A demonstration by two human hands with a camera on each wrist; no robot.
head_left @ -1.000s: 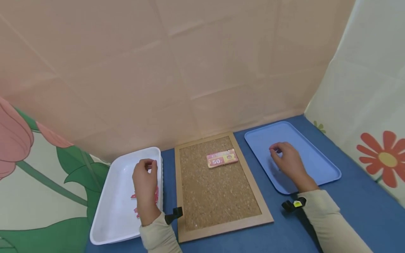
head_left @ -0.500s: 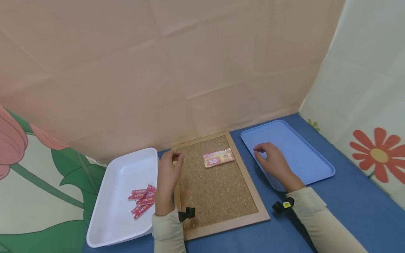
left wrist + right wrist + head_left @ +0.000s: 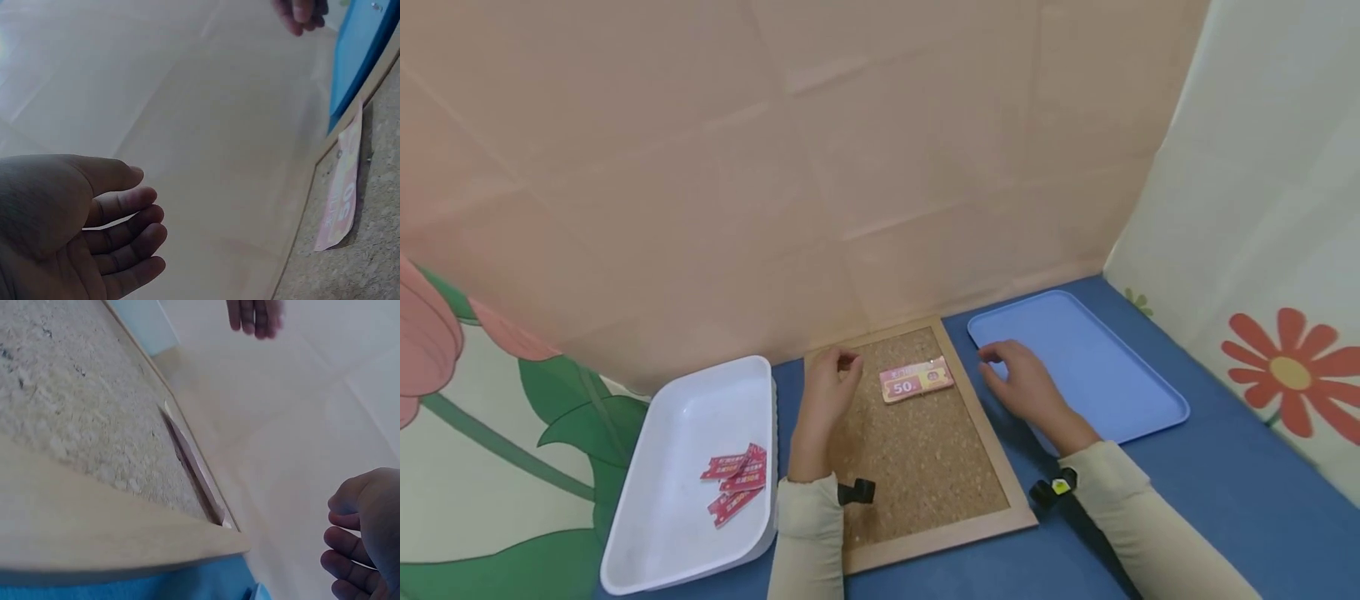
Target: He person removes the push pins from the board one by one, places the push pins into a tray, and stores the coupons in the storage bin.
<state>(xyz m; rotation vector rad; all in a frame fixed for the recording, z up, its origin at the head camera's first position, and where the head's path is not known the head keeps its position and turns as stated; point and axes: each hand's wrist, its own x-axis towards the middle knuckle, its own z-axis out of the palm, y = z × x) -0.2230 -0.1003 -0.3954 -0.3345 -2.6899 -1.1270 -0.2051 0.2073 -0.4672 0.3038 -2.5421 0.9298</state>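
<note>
My left hand (image 3: 826, 408) hovers over the left side of a wood-framed cork board (image 3: 925, 467), its fingers loosely bent. Nothing shows between its thumb and fingers in the left wrist view. On the upper right of the cork lies a pink and yellow coupon (image 3: 916, 381) printed with a 50; in the left wrist view its edges stand off the cork. Above the left edge of a blue tray (image 3: 1097, 367) is my right hand (image 3: 1026, 387), fingers relaxed, with no object seen in it. Several red coupons (image 3: 737, 479) lie overlapping in a white tray (image 3: 662, 500).
The white tray stands left of the board, the blue tray right of it, all on a blue tabletop (image 3: 955, 575). A small shiny bit (image 3: 376, 6) shows on the blue tray. Behind rises a beige cloth wall (image 3: 737, 183); a flowered wall (image 3: 1285, 250) borders the right.
My left hand has moved right, from above the white tray to above the board, uncovering the red coupons. My right hand has shifted left across the blue tray. The board's coupon has stayed put.
</note>
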